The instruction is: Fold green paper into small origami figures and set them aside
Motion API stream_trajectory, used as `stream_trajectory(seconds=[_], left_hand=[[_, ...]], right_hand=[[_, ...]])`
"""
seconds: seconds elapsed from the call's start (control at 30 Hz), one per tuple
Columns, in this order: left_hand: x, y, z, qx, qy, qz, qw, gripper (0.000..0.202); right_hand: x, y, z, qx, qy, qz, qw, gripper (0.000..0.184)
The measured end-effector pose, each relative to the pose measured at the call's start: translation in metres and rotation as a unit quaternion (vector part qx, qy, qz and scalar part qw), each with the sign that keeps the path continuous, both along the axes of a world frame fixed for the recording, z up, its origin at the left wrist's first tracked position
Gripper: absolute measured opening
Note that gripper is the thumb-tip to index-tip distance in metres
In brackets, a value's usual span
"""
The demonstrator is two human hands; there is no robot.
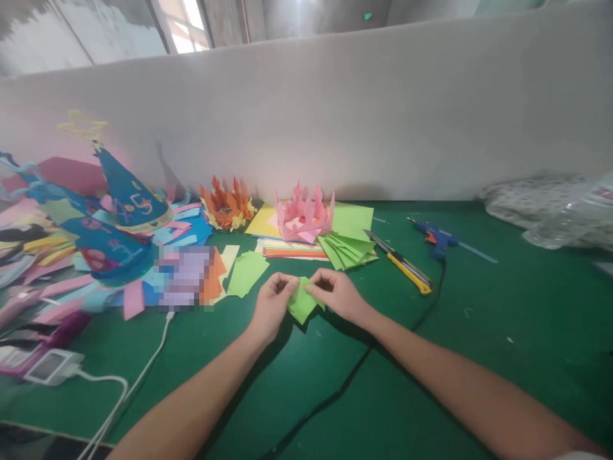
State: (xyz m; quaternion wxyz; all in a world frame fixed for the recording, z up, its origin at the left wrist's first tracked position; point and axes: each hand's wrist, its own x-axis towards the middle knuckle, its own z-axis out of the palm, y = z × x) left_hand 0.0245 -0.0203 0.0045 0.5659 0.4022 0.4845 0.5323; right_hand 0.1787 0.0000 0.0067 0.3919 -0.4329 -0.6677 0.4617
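Observation:
Between my two hands is a small piece of folded green paper (303, 305), held just over the green tabletop. My left hand (274, 305) pinches its left edge between thumb and fingers. On the opposite edge, my right hand (342, 297) grips it the same way, fingertips bent over the top. Left of my hands lie several cut green paper pieces (246, 273). Behind my right hand, a fanned bunch of folded green paper (347, 248) rests by a stack of coloured sheets (292, 250). A pink paper crown (306, 216) stands on that stack.
An orange paper crown (227, 207) and blue cone hats (129, 191) stand at the left among paper strips. A yellow utility knife (407, 269) and a blue glue gun (433, 235) lie right, its black cord (345, 383) crossing under my right arm. A white charger (53, 367) sits front left.

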Motion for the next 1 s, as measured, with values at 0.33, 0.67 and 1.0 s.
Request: stream_trajectory(seconds=[0.33,0.67,1.0], left_hand=[[0.0002,-0.0016,-0.0001,0.050,0.075,-0.017,0.996,0.023],[0.0006,-0.0018,0.0027,-0.022,-0.014,-0.062,0.998,0.030],[-0.0025,0.0014,0.0007,-0.004,0.004,-0.028,1.000,0.031]], right_hand=[[0.0023,0.0010,-0.0014,0.009,0.024,0.009,1.000,0.027],[0.0019,-0.0014,0.0031,0.091,-0.016,-0.005,0.996,0.021],[0.0055,0.0024,0.0015,0.023,0.002,-0.004,1.000,0.024]])
